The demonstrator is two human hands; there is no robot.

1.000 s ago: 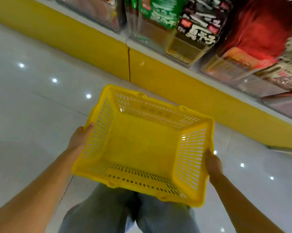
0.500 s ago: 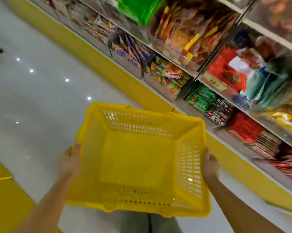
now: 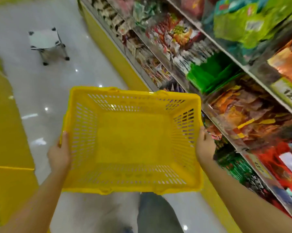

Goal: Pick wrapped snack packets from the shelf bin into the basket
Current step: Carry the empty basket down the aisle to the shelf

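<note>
A yellow plastic basket (image 3: pixel 131 142) with slotted walls is held level in front of me, with nothing inside it. My left hand (image 3: pixel 60 154) grips its left rim and my right hand (image 3: pixel 205 147) grips its right rim. To the right runs a shelf with clear bins of wrapped snack packets: an orange-brown lot (image 3: pixel 247 115) next to the basket, green packets (image 3: pixel 210 74) above it, and red ones (image 3: pixel 279 163) lower down. The view is blurred.
A small grey stool (image 3: pixel 46 42) on dark feet stands on the glossy floor at the upper left. The shelf's yellow base (image 3: pixel 111 52) runs along the aisle. A yellow floor area (image 3: pixel 5 132) lies at the left. My grey trouser leg (image 3: pixel 157 216) shows below the basket.
The view has swung up and along the aisle, so higher shelf bins and a stool have come into sight. Both hands keep their hold on the basket, which sits closer to the shelf.
</note>
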